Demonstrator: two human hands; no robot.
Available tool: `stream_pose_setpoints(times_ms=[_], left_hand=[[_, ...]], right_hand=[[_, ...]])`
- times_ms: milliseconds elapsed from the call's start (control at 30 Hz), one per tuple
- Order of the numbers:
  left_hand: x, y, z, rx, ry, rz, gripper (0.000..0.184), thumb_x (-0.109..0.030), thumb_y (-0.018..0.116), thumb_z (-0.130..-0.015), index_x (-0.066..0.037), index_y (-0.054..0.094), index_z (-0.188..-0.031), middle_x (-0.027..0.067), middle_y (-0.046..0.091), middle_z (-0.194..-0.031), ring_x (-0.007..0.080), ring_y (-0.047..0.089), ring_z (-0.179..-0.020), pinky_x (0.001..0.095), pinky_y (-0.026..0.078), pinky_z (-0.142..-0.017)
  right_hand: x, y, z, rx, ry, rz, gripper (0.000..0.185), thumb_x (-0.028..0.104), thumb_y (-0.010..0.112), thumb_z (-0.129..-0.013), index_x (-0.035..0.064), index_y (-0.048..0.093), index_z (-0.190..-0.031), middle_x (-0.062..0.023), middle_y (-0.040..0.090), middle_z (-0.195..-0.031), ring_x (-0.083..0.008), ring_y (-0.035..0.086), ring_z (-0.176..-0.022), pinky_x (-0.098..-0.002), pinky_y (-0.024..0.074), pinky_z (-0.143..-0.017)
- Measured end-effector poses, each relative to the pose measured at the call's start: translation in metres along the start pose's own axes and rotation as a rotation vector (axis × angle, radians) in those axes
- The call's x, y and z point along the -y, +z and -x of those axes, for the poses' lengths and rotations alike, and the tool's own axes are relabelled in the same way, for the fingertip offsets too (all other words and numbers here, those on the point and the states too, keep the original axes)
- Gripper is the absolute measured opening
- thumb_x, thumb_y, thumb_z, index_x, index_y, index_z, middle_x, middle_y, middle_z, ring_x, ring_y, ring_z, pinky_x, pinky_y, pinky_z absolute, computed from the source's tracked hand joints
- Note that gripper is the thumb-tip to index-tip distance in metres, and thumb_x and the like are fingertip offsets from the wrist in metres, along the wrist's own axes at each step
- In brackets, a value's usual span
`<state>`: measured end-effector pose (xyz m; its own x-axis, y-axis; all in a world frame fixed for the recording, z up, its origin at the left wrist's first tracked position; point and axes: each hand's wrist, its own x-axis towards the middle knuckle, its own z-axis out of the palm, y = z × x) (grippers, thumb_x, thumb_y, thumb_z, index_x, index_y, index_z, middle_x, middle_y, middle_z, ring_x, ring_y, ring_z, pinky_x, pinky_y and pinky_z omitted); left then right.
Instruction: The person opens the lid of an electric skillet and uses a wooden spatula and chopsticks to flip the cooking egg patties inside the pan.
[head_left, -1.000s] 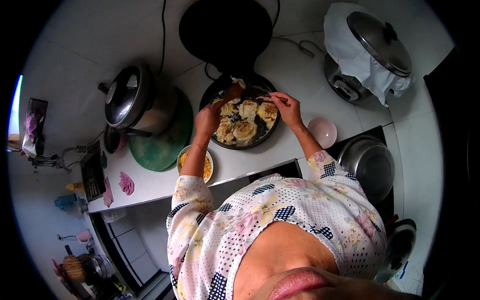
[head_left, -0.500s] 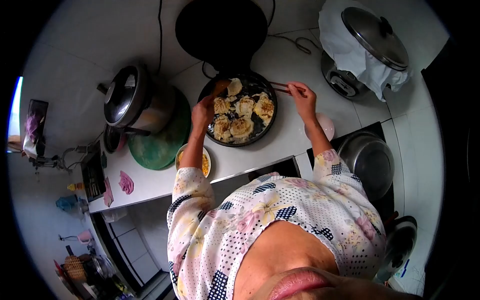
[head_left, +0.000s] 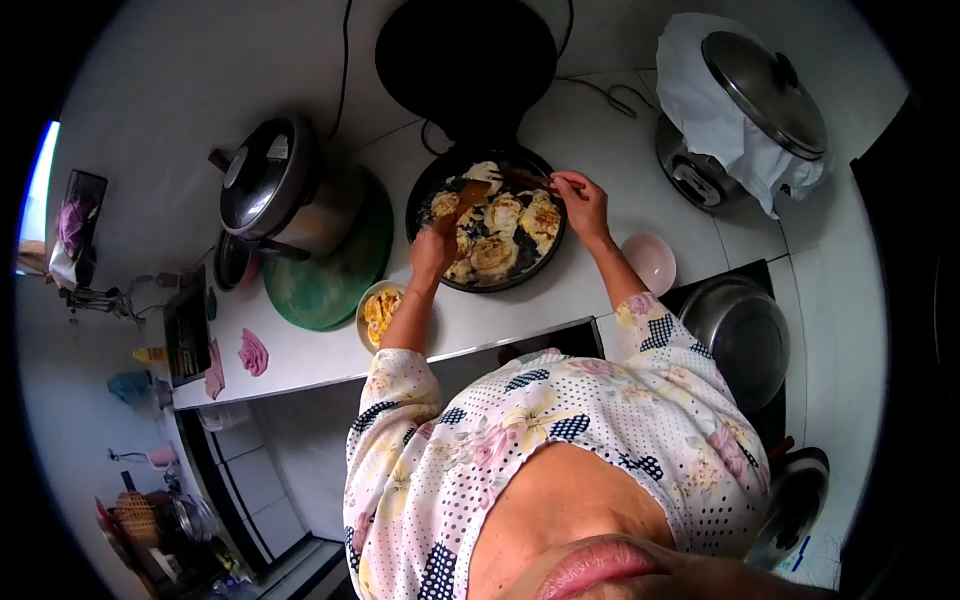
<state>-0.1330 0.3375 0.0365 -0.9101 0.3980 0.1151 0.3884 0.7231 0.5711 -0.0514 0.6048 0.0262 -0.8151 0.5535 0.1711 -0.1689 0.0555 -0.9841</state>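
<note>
My left hand [head_left: 432, 250] is wrapped round the handle of a brown spatula [head_left: 470, 196], whose blade is over the upper left part of the round black pan [head_left: 552, 257]. Reaching in from the right, my right hand [head_left: 582, 205] grips chopsticks [head_left: 530, 181], their tips near the same pale piece of food [head_left: 484, 174]. Several browned patties [head_left: 493, 256] lie in the pan. The pan's black lid [head_left: 466, 60] stands raised behind it. Below my left hand, a bowl of yellow filling [head_left: 380, 312] is partly hidden by my forearm.
A metal pot [head_left: 300, 200] stands on a green board [head_left: 330, 290] at the left. At the right are a pink bowl [head_left: 649, 264], a cloth-draped cooker [head_left: 690, 165] with a metal lid [head_left: 765, 95], and a steel basin [head_left: 738, 335]. Pink cloths [head_left: 253, 353] lie on the counter.
The chopsticks have come from the pan's right edge inward to the upper food piece. The spatula has shifted toward that piece too. The camera view has moved slightly.
</note>
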Motion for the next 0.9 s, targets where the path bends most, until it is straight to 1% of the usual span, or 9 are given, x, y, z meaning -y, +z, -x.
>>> stream_pose_setpoints(times_ms=[100, 167, 267, 367, 467, 567, 700, 800, 900], left_hand=[[-0.006, -0.002, 0.004, -0.004, -0.002, 0.046, 0.028, -0.022, 0.052, -0.084, -0.014, 0.064, -0.109, 0.0182, 0.065, -0.086, 0.0370, 0.062, -0.081, 0.0449, 0.049, -0.070], [-0.017, -0.006, 0.005, -0.007, -0.024, 0.079, 0.028, -0.021, 0.053, -0.084, -0.015, 0.063, -0.110, 0.0181, 0.065, -0.086, 0.0366, 0.062, -0.081, 0.0447, 0.049, -0.069], [-0.022, -0.007, 0.004, 0.050, -0.026, 0.065, 0.030, -0.018, 0.056, -0.083, -0.012, 0.063, -0.111, 0.0176, 0.065, -0.094, 0.0347, 0.063, -0.087, 0.0412, 0.049, -0.074], [-0.014, 0.002, 0.003, 0.067, -0.007, -0.001, 0.030, -0.016, 0.056, -0.082, -0.014, 0.063, -0.111, 0.0168, 0.065, -0.093, 0.0348, 0.063, -0.086, 0.0411, 0.050, -0.073], [-0.005, -0.001, 0.008, -0.022, 0.034, 0.045, 0.025, -0.021, 0.055, -0.084, -0.013, 0.065, -0.105, 0.0176, 0.065, -0.085, 0.0364, 0.062, -0.080, 0.0435, 0.049, -0.069], [0.007, -0.009, 0.010, -0.096, 0.079, 0.044, 0.024, -0.021, 0.056, -0.083, -0.013, 0.065, -0.104, 0.0177, 0.064, -0.086, 0.0364, 0.062, -0.081, 0.0437, 0.049, -0.069], [0.007, -0.023, 0.013, -0.082, -0.030, 0.017, 0.025, -0.021, 0.056, -0.083, -0.015, 0.065, -0.105, 0.0172, 0.065, -0.087, 0.0368, 0.062, -0.081, 0.0437, 0.050, -0.069], [0.001, -0.030, 0.011, -0.068, -0.010, -0.036, 0.024, -0.021, 0.056, -0.083, -0.016, 0.065, -0.104, 0.0169, 0.065, -0.085, 0.0370, 0.062, -0.081, 0.0452, 0.049, -0.068], [0.010, -0.025, -0.003, -0.076, 0.081, -0.127, 0.023, -0.021, 0.054, -0.084, -0.018, 0.065, -0.103, 0.0164, 0.065, -0.084, 0.0368, 0.062, -0.080, 0.0465, 0.050, -0.067]], right_hand=[[0.007, -0.010, 0.005, -0.020, 0.026, 0.019, 0.018, 0.013, 0.058, -0.090, -0.0007, 0.063, -0.101, -0.0082, 0.066, -0.092, -0.0139, 0.063, -0.084, -0.0271, 0.0497, -0.075], [0.005, -0.016, 0.004, -0.030, 0.000, 0.008, 0.018, 0.013, 0.058, -0.090, -0.0005, 0.064, -0.100, -0.0078, 0.066, -0.091, -0.0137, 0.063, -0.083, -0.0273, 0.0501, -0.074], [0.007, -0.017, 0.006, -0.051, -0.046, -0.034, 0.018, 0.014, 0.059, -0.089, -0.0001, 0.064, -0.100, -0.0071, 0.066, -0.090, -0.0132, 0.063, -0.081, -0.0271, 0.0505, -0.073], [0.010, -0.020, 0.008, -0.044, -0.055, 0.002, 0.018, 0.013, 0.059, -0.089, -0.0004, 0.063, -0.101, -0.0070, 0.066, -0.089, -0.0126, 0.063, -0.081, -0.0264, 0.0506, -0.072], [0.015, -0.025, 0.012, -0.059, -0.040, 0.054, 0.018, 0.012, 0.059, -0.089, -0.0011, 0.063, -0.100, -0.0071, 0.066, -0.089, -0.0122, 0.063, -0.081, -0.0256, 0.0507, -0.072], [0.018, -0.030, 0.016, -0.082, -0.049, 0.056, 0.017, 0.012, 0.059, -0.089, -0.0013, 0.063, -0.100, -0.0069, 0.066, -0.089, -0.0118, 0.063, -0.081, -0.0253, 0.0507, -0.071], [0.023, -0.030, 0.017, -0.106, -0.039, 0.049, 0.017, 0.012, 0.059, -0.089, -0.0010, 0.063, -0.099, -0.0064, 0.066, -0.088, -0.0116, 0.063, -0.081, -0.0254, 0.0508, -0.070], [0.022, -0.028, 0.017, -0.075, -0.039, 0.075, 0.017, 0.012, 0.059, -0.089, -0.0008, 0.063, -0.099, -0.0062, 0.066, -0.088, -0.0115, 0.063, -0.081, -0.0251, 0.0508, -0.071], [0.023, -0.023, 0.018, -0.065, -0.051, 0.024, 0.016, 0.011, 0.059, -0.089, -0.0009, 0.063, -0.099, -0.0062, 0.066, -0.087, -0.0113, 0.063, -0.081, -0.0246, 0.0505, -0.071]])
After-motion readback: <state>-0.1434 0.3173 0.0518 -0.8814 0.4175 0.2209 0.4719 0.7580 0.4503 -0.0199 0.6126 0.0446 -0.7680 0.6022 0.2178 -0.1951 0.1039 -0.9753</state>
